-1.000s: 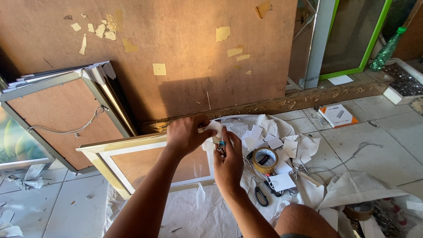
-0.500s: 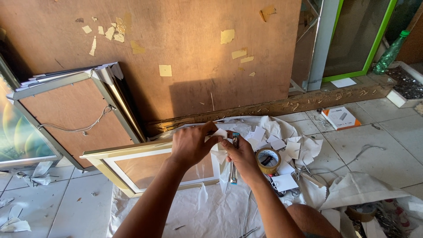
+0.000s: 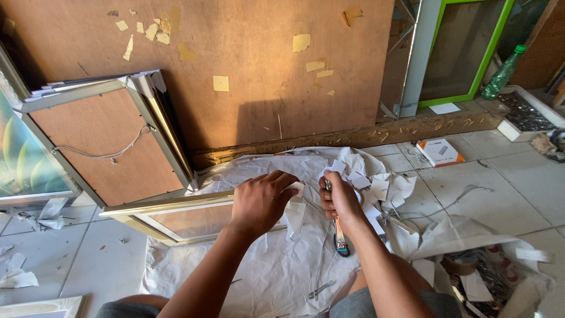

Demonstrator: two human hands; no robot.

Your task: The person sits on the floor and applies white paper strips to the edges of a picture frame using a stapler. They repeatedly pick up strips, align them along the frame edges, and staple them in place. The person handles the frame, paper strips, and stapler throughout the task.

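A cream and gold picture frame (image 3: 176, 207) lies back-up on a white paper sheet (image 3: 276, 274) on the tiled floor. My left hand (image 3: 262, 200) presses down on its right end, fingers over a strip of white paper. Just to the right, my right hand (image 3: 338, 200) is shut on a slim hand tool (image 3: 341, 240). Its dark handle end hangs below my fist and a metal tip shows above my knuckles. The two hands are nearly touching. Torn white paper scraps (image 3: 376, 188) lie beyond my right hand.
Several framed pictures (image 3: 106, 141) lean on a large brown board (image 3: 253, 70) at the left. A green-edged panel (image 3: 465, 53), a green bottle (image 3: 500, 73), a small orange and white box (image 3: 438, 152) and a scrap-filled bag (image 3: 488, 271) sit at the right.
My hands have drawn closer together at the frame's right end. The right hand has shifted right, and the tape roll seen beside it earlier is now hidden. The tool's handle now hangs below the fist.
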